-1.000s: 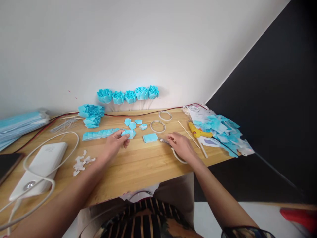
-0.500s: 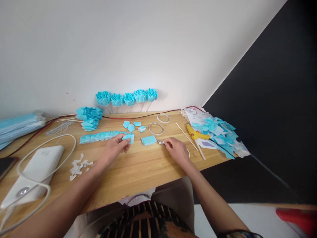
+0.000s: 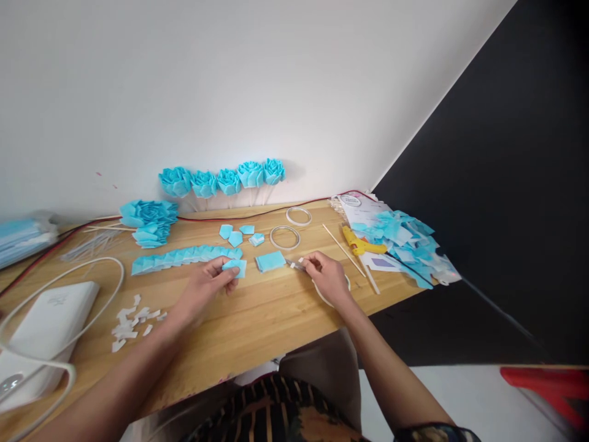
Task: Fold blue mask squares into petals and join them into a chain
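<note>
My left hand (image 3: pixel 205 288) pinches a light blue square of thin sheet (image 3: pixel 240 269) between thumb and fingers. My right hand (image 3: pixel 326 277) is closed, a small white piece of tape (image 3: pixel 300 259) at its fingertips. Just under these fingertips lies a narrow metal tool (image 3: pixel 294 264), perhaps scissors, with white bits along it; its other end is hidden by the hand. Between the hands sits a stack of blue squares (image 3: pixel 271 261). A row of overlapping folded blue petals (image 3: pixel 179 258) runs behind my left hand, and several loose folded petals (image 3: pixel 235 238) lie beyond it.
Blue flowers on sticks (image 3: pixel 229 182) lean against the wall; more flowers (image 3: pixel 150 215) lie at left. Tape rings (image 3: pixel 284 238), a yellow glue gun (image 3: pixel 363 244) and a blue sheet pile (image 3: pixel 405 239) are behind and right. White scraps (image 3: pixel 131 322) and a power bank (image 3: pixel 55 325) lie left.
The view has shifted, so the table things sit further left. My right fingers have risen slightly from the metal tool with a white tape piece. My left hand keeps the blue square.
</note>
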The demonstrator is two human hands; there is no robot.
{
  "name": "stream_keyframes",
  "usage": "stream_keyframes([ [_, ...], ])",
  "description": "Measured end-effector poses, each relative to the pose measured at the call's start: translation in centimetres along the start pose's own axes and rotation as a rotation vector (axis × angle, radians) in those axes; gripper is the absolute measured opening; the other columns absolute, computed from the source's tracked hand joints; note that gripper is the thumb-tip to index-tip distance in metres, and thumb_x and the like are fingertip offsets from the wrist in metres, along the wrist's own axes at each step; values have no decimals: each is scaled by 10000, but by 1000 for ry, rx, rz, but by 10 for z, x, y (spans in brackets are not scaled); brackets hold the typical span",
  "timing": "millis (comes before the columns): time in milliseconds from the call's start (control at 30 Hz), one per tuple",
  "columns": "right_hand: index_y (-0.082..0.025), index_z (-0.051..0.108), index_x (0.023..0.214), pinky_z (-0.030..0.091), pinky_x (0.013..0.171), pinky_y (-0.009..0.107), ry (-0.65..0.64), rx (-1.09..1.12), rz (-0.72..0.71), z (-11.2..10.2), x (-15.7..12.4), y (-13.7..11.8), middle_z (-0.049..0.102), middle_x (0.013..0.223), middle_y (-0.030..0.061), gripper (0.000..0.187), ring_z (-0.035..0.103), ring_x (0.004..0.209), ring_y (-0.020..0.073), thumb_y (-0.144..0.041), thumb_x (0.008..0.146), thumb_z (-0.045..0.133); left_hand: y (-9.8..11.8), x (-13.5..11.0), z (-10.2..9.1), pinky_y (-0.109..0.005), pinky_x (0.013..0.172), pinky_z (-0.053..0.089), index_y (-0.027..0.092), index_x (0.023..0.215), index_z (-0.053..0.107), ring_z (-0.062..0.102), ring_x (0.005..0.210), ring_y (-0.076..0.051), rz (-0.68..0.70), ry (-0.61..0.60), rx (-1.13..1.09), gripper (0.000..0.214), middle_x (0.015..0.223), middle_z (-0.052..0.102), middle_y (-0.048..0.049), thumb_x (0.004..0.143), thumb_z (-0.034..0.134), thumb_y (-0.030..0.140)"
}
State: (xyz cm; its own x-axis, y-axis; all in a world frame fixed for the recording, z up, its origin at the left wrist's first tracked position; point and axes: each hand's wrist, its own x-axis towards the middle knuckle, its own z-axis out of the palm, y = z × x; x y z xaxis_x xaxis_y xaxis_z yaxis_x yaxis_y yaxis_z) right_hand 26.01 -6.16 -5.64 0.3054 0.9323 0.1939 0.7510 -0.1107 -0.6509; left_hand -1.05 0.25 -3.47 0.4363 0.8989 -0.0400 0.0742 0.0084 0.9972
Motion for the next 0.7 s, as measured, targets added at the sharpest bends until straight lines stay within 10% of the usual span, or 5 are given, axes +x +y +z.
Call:
stream_keyframes([
  [700, -212, 683, 829, 410, 603, 258, -4, 111, 22, 0, -2, 0, 705, 743, 15, 263, 600, 649, 163, -409, 867, 514, -8, 1, 2, -232, 554, 416, 193, 649, 575, 481, 533, -117, -73, -7, -5, 239, 590, 562, 31, 759, 649, 392],
])
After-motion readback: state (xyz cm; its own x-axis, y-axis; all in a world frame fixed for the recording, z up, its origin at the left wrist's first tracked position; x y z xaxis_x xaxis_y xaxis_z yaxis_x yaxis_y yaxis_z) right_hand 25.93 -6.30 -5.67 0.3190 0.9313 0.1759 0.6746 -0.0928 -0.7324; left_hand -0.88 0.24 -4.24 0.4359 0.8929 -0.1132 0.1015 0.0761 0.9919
